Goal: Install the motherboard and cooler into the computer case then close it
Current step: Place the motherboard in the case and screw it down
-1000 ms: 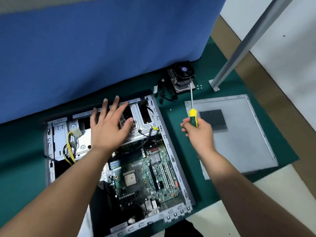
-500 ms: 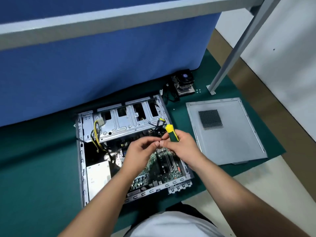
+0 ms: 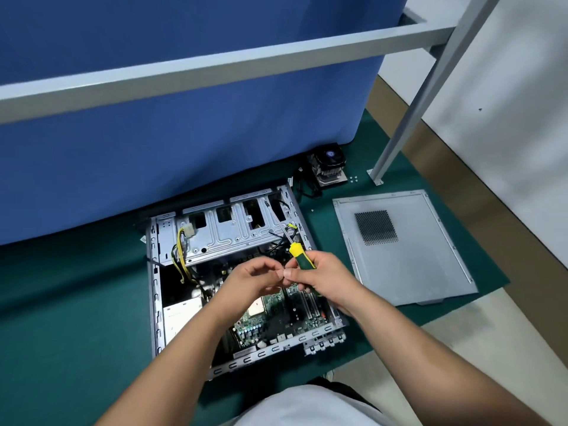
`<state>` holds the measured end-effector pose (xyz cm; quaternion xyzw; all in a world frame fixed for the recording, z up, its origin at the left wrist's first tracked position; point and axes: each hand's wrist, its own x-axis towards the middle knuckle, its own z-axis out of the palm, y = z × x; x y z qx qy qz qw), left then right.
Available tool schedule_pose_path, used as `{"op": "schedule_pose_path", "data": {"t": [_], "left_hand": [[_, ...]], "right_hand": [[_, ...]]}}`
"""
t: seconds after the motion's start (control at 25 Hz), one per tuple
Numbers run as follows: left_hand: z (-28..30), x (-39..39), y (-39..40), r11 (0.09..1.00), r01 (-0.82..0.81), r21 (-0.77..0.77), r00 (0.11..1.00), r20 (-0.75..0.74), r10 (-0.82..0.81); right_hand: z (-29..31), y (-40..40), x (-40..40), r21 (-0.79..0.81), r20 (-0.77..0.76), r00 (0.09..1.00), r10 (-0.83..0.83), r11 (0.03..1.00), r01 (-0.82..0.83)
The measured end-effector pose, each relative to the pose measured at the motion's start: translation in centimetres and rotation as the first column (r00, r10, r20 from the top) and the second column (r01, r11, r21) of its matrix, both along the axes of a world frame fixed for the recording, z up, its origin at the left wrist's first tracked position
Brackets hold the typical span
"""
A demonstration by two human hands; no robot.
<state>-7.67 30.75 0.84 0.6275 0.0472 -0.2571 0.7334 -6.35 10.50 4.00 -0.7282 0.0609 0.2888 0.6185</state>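
right hand grips screwdriver; left hand fingertips pinched beside it (contents unclear), motherboard below fingers.

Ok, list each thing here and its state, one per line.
Case: open, lying on its side, panel off.
Motherboard: inside the case.
Cooler: on the mat, not installed.
Side panel: flat on the mat, right of the case.
Screwdriver: gripped in the right hand.
Left hand: fingers curled at the right hand's fingertips; contents unclear.
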Motion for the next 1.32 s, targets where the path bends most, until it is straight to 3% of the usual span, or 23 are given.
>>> {"op": "schedule_pose_path", "data": {"t": [0.08,0.16,0.24,0.28,0.36,0.48,0.6,0.68,0.88,1.32], "left_hand": [[0.1,0.2,-0.3,0.942,-0.253,-0.222,0.958,-0.195,0.212],[0.4,0.6,-0.3,0.757,-0.525,-0.389,0.840,-0.380,0.387],[0.7,0.9,-0.1,0.611,-0.675,-0.415,0.733,-0.470,0.491],[0.8,0.9,-0.1,0.586,-0.710,-0.390,0.700,-0.482,0.527],[0.9,0.7,0.1,0.590,-0.745,-0.310,0.659,-0.481,0.578],[0.8,0.1,0.3,0.565,-0.780,-0.270,0.613,-0.510,0.603],[1.0,-0.6,0.2,0.513,-0.796,-0.321,0.596,-0.563,0.573],[1.2,-0.8,-0.2,0.474,-0.802,-0.364,0.592,-0.589,0.550],[1.6,-1.0,-0.7,0.405,-0.818,-0.408,0.574,-0.623,0.531],[1.4,-1.6,-0.7,0.387,-0.825,-0.411,0.562,-0.663,0.494]], "right_hand": [[-0.2,0.0,-0.3,-0.024,-0.006,1.000,-0.019,1.000,0.019],[-0.1,-0.4,-0.5,-0.097,-0.036,0.997,0.069,0.993,-0.072],[0.3,-1.0,-0.5,-0.185,-0.097,0.970,0.224,0.953,-0.238],[0.4,-1.3,-0.5,-0.218,-0.112,0.956,0.270,0.932,-0.288],[0.8,-2.0,-0.1,-0.228,-0.072,0.969,0.238,0.941,-0.248],[0.9,-3.0,0.2,-0.015,-0.029,0.997,-0.073,0.997,0.073],[0.3,-3.2,-0.1,0.273,-0.123,0.903,-0.411,0.861,0.429],[-0.3,-2.8,-0.4,0.365,-0.165,0.830,-0.532,0.749,0.553],[-0.9,-2.3,-0.9,0.388,-0.153,0.795,-0.587,0.704,0.595],[-0.4,-2.3,-1.7,0.386,-0.097,0.812,-0.576,0.730,0.564]]}}
